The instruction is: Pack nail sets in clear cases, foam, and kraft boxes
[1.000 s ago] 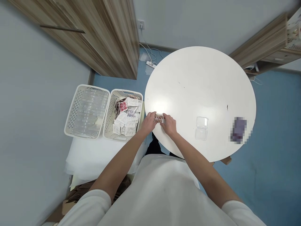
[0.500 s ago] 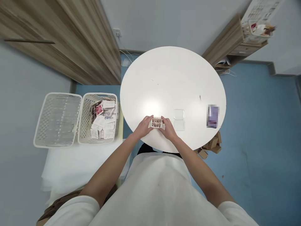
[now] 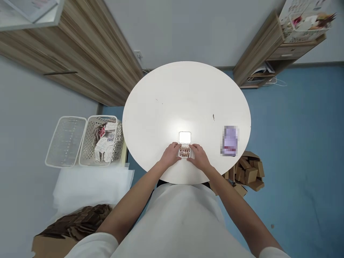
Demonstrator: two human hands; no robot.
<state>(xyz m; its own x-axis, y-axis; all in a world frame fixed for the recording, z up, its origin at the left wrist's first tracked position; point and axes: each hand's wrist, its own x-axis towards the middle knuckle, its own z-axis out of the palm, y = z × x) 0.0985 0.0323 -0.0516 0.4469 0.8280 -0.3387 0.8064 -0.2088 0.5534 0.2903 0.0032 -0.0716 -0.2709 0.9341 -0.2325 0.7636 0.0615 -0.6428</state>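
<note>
A card of press-on nails [image 3: 184, 152], brown and glossy in two rows, lies over the lower half of an open clear plastic box. The box's lid [image 3: 185, 137] is folded back flat on the table, pale with glare. My left hand [image 3: 171, 154] grips the left edge of the card, thumb near its lower corner and fingers at its upper corner. On the opposite edge, my right hand [image 3: 199, 157] holds it the same way. Whether the card is fully seated in the box I cannot tell; the fingers cover its corners.
The white oval table [image 3: 185, 86] bears a blurred purple item [image 3: 229, 141] at right and a small dark scrap [image 3: 213, 116]. Left of it stand a basket of packets [image 3: 88, 143] and a basket of clear cases [image 3: 66, 141]. Cardboard boxes [image 3: 249, 173] lie below right.
The nail card, held beside the open clear box before, is now over its lower half. Both hands moved with it and still grip its sides. The camera view has shifted.
</note>
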